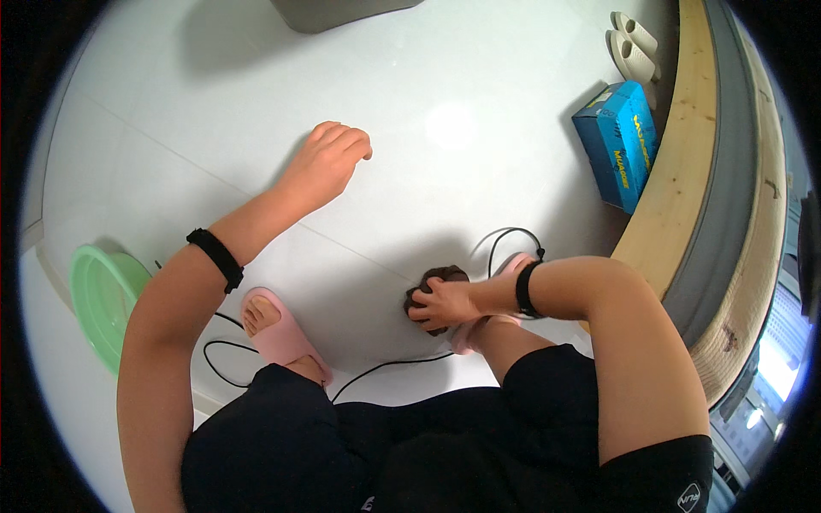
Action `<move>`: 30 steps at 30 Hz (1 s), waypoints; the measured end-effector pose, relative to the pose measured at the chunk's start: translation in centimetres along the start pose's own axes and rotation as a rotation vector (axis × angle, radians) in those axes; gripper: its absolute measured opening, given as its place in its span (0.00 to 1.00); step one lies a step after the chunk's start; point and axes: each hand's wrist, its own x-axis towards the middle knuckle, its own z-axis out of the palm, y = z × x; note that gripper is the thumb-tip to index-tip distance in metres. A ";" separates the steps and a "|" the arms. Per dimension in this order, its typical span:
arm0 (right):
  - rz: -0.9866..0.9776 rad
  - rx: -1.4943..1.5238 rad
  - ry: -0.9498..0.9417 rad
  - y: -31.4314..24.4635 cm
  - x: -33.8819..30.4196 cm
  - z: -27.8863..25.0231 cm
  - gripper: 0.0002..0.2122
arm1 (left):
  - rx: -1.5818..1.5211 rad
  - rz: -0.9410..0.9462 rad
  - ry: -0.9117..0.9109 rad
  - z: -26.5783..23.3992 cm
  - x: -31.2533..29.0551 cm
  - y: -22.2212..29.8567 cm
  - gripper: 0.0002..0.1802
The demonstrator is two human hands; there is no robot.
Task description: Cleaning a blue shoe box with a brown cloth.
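Pale floor (pixel 402 205) spreads around the person, whose right hand (pixel 443 303) bends its fingers over a dark brown wad (pixel 450 274) just beside the right pink slipper (pixel 463 340), its long axis seemingly leaning far-right to near-left, any pointing end indistinct, while the left hand (pixel 335 156) curls loosely, contents hidden from me.
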 end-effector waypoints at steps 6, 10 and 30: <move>0.433 -0.124 0.392 11.3 1.2 -6.5 0.11 | 0.061 -0.045 0.033 -0.5 -1.0 -1.5 0.10; 0.986 0.029 0.617 19.3 -0.6 -11.0 0.13 | 0.072 -0.108 0.024 -0.6 -0.8 -2.3 0.10; 0.687 1.758 0.888 16.1 -0.2 -8.6 0.17 | 0.009 -0.345 0.079 -1.7 -1.6 -2.6 0.10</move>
